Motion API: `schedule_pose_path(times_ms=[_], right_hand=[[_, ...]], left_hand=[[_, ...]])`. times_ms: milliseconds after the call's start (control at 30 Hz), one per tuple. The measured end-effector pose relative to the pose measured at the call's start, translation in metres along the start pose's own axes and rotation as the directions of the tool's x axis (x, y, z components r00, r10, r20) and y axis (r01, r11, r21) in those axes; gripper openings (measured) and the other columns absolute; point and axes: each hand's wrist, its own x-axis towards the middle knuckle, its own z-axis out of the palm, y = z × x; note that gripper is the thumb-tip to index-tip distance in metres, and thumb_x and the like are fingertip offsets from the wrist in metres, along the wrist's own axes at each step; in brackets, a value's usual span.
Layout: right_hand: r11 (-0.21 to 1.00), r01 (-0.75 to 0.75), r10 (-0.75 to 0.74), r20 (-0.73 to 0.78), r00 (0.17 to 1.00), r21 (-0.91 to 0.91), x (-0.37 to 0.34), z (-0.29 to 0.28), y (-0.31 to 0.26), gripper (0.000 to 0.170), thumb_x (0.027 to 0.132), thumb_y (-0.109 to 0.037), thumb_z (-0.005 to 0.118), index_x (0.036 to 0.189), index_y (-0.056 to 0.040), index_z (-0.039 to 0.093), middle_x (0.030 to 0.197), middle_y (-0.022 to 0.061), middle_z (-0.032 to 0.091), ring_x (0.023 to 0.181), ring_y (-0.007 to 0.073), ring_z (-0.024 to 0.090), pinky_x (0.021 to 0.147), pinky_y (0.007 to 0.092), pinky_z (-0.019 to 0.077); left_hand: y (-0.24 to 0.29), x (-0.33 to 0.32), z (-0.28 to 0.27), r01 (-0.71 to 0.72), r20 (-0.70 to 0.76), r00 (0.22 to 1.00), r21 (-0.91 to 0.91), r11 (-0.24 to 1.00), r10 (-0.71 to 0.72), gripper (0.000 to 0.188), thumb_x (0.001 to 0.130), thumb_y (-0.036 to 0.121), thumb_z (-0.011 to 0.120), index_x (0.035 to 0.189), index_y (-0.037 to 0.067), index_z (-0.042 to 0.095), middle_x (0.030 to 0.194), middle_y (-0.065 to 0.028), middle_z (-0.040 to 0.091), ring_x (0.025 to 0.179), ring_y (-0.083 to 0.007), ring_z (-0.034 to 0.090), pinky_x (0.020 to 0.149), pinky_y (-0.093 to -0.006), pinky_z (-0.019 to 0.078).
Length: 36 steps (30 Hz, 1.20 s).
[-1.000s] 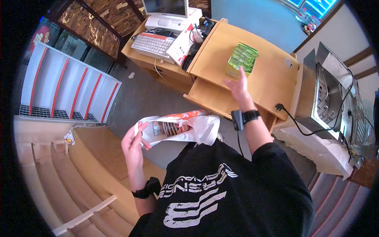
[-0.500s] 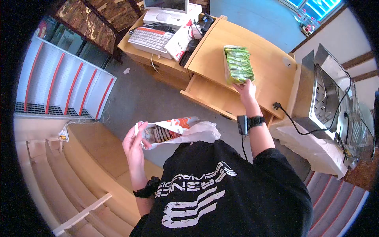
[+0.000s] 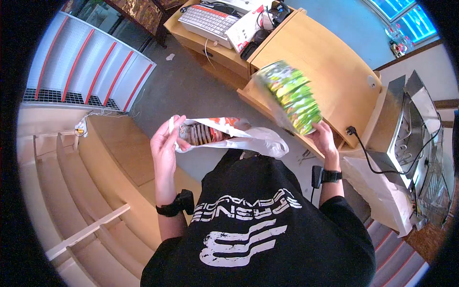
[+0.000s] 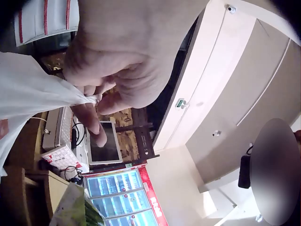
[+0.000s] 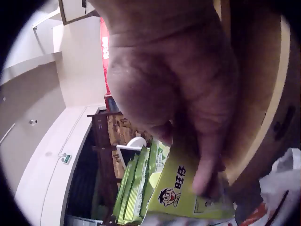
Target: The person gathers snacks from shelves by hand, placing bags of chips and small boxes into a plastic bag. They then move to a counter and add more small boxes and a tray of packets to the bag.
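My left hand (image 3: pixel 164 141) pinches the rim of a white plastic bag (image 3: pixel 260 139) with orange print, holding its mouth apart. Several flat packets (image 3: pixel 196 134) stand in a row inside it. In the left wrist view the bag's edge is bunched between thumb and fingers. My right hand (image 3: pixel 325 138) grips one end of a green box (image 5: pixel 176 188) filled with a row of green snack packets (image 3: pixel 291 93). The box is tilted, in front of the desk and to the right of the bag. A cartoon face shows on the box in the right wrist view.
A wooden desk (image 3: pixel 330 57) has a drawer (image 3: pixel 267 105) pulled out below it. Beside it are a keyboard (image 3: pixel 206 20) and a white box (image 3: pixel 248 27). A metal appliance with a black plug (image 3: pixel 352 130) stands right. White shelving (image 3: pixel 91 60) and wooden shelves (image 3: pixel 86 191) are at left.
My right hand reached the green box on the desk, took hold of it, lifted it and brought it back toward the bag. My left hand kept hold of the bag's rim.
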Motion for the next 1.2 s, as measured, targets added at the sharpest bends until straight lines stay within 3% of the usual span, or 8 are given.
schedule_pose_path(times_ms=[267, 433, 500, 600, 867, 967, 1033, 1200], right_hand=[[0.949, -0.256, 0.299, 0.265, 0.917, -0.184, 0.007, 0.049, 0.031, 0.032, 0.087, -0.012, 0.047, 0.116, 0.0027, 0.051, 0.104, 0.0089, 0.06, 0.094, 0.0172, 0.058, 0.08, 0.0316, 0.0502], [0.876, -0.17, 0.342, 0.333, 0.879, -0.452, 0.016, 0.077, 0.023, 0.036, 0.087, -0.015, 0.047, 0.12, -0.0011, 0.051, 0.098, 0.0057, 0.06, 0.086, 0.0134, 0.057, 0.074, 0.0281, 0.0486], [0.779, -0.1, 0.355, 0.305, 0.884, -0.618, 0.02, 0.078, 0.021, 0.033, 0.089, -0.017, 0.047, 0.117, -0.0008, 0.052, 0.095, 0.0042, 0.061, 0.082, 0.0104, 0.058, 0.071, 0.0238, 0.0492], [0.808, -0.093, 0.331, 0.318, 0.888, -0.581, 0.025, 0.077, 0.025, 0.032, 0.089, -0.017, 0.047, 0.117, -0.0026, 0.052, 0.094, 0.0023, 0.061, 0.08, 0.0086, 0.056, 0.071, 0.0225, 0.0478], [0.797, -0.107, 0.347, 0.305, 0.887, -0.595, 0.023, 0.058, 0.03, 0.034, 0.088, -0.017, 0.049, 0.119, -0.0031, 0.052, 0.095, 0.0014, 0.06, 0.082, 0.0083, 0.055, 0.072, 0.0219, 0.0474], [0.852, -0.13, 0.336, 0.339, 0.879, -0.507, 0.017, 0.058, 0.026, 0.033, 0.089, -0.015, 0.048, 0.119, -0.003, 0.052, 0.095, 0.001, 0.06, 0.081, 0.0079, 0.055, 0.072, 0.0218, 0.0471], [0.791, -0.073, 0.341, 0.338, 0.877, -0.607, 0.017, 0.063, 0.022, 0.037, 0.089, -0.014, 0.048, 0.125, -0.0043, 0.048, 0.097, 0.0004, 0.059, 0.085, 0.0076, 0.055, 0.074, 0.0221, 0.0471], [0.815, -0.003, 0.294, 0.408, 0.864, -0.58, 0.021, 0.069, 0.029, 0.045, 0.088, -0.017, 0.046, 0.133, -0.0123, 0.042, 0.104, 0.0004, 0.059, 0.085, 0.0095, 0.052, 0.072, 0.0241, 0.0459]], left_hand=[[0.004, 0.01, 0.009, -0.022, 0.13, 0.991, 0.009, 1.0, 0.021, 0.035, 0.09, 0.007, 0.043, 0.123, -0.007, 0.044, 0.12, -0.016, 0.055, 0.058, -0.0131, 0.06, 0.051, -0.0216, 0.0447], [0.01, 0.011, 0.016, -0.037, 0.176, 0.984, -0.014, 0.999, 0.038, 0.037, 0.091, 0.008, 0.044, 0.125, -0.006, 0.043, 0.12, -0.0158, 0.055, 0.059, -0.0154, 0.062, 0.05, -0.0211, 0.0466], [0.013, 0.01, 0.02, -0.033, 0.184, 0.982, -0.014, 0.999, 0.035, 0.037, 0.091, 0.007, 0.044, 0.125, -0.006, 0.042, 0.121, -0.0161, 0.055, 0.059, -0.0157, 0.062, 0.05, -0.0212, 0.047], [0.015, 0.009, 0.026, -0.021, 0.274, 0.961, -0.029, 0.999, 0.028, 0.04, 0.091, 0.005, 0.042, 0.128, -0.007, 0.036, 0.124, -0.0185, 0.051, 0.062, -0.0178, 0.064, 0.052, -0.0215, 0.0484], [0.007, 0.018, 0.027, -0.041, 0.234, 0.971, -0.028, 0.999, 0.046, 0.041, 0.09, 0.008, 0.042, 0.128, -0.007, 0.037, 0.126, -0.0174, 0.05, 0.062, -0.018, 0.063, 0.053, -0.0235, 0.0473], [0.005, 0.017, 0.028, -0.006, 0.266, 0.964, -0.026, 1.0, 0.013, 0.041, 0.091, 0.007, 0.043, 0.128, -0.008, 0.036, 0.126, -0.0191, 0.049, 0.063, -0.0189, 0.064, 0.052, -0.0227, 0.0483], [0.002, 0.016, 0.03, 0.015, 0.29, 0.957, -0.036, 0.999, -0.004, 0.042, 0.091, 0.005, 0.043, 0.129, -0.008, 0.034, 0.125, -0.0205, 0.049, 0.065, -0.0192, 0.065, 0.052, -0.0218, 0.0492], [0.004, 0.015, 0.029, 0.012, 0.291, 0.957, -0.032, 0.999, -0.002, 0.041, 0.091, 0.005, 0.043, 0.129, -0.009, 0.035, 0.124, -0.0211, 0.05, 0.062, -0.019, 0.065, 0.05, -0.0217, 0.0484]])
